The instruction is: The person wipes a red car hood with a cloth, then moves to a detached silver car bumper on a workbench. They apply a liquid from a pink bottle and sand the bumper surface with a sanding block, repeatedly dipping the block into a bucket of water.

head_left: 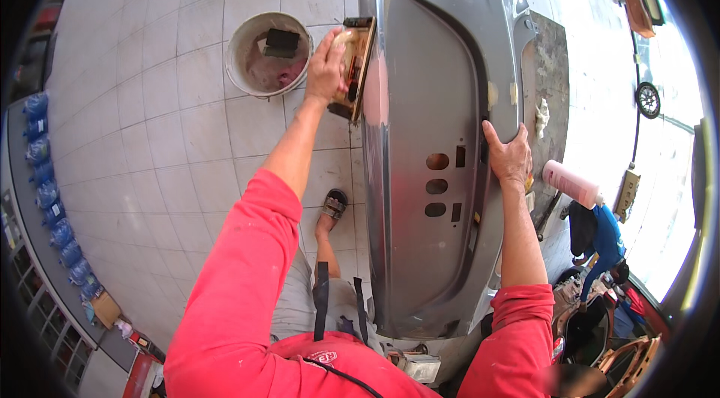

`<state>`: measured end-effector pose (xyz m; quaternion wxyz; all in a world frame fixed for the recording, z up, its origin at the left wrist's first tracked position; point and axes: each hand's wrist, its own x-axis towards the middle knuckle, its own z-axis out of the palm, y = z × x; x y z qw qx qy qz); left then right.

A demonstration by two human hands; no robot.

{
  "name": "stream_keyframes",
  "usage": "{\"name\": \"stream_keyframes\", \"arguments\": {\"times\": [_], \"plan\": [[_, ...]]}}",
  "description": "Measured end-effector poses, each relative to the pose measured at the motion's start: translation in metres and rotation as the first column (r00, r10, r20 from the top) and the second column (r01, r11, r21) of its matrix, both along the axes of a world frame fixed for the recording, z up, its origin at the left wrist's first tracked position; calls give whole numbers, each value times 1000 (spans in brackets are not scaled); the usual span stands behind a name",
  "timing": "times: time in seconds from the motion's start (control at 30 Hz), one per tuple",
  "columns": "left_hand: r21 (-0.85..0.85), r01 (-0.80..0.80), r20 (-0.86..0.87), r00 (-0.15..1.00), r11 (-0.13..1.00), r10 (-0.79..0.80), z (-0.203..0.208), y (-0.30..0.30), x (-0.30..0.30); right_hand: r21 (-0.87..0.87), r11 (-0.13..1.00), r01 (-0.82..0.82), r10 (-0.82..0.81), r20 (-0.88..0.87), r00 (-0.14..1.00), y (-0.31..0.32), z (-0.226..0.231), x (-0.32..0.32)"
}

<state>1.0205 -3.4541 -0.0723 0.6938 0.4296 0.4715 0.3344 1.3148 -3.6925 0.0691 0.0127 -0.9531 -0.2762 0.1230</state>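
Observation:
A large grey car body panel stretches lengthwise before me, with a pinkish filler patch on its left edge. My left hand is closed round the pale handle of a long sanding block. The block's flat face is held upright against the panel's left side, at the pink patch. Fingers spread, my right hand lies on the panel's right side, next to the recessed middle; some fingertips are hidden over the edge. Several cut-outs show in the recess.
A white bucket with murky water and a dark block stands on the tiled floor at left. Right of the panel are a worn board and a pink bottle. A co-worker in blue bends at far right. Blue water jugs line the left wall.

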Motion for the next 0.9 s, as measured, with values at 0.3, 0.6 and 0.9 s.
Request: {"name": "stream_keyframes", "arguments": {"times": [0.3,0.6,0.9], "plan": [[-56,33,94,995,998,-28,4,-177,-48,7,1000,26,-26,48,999,-16,-4,10],[-196,-54,198,976,979,94,12,-52,-1,-16,1000,2,-1,13,1000,-14,-14,16],[83,16,137,990,996,-28,-32,-105,-34,-10,999,-37,38,57,998,-19,-19,18]]}}
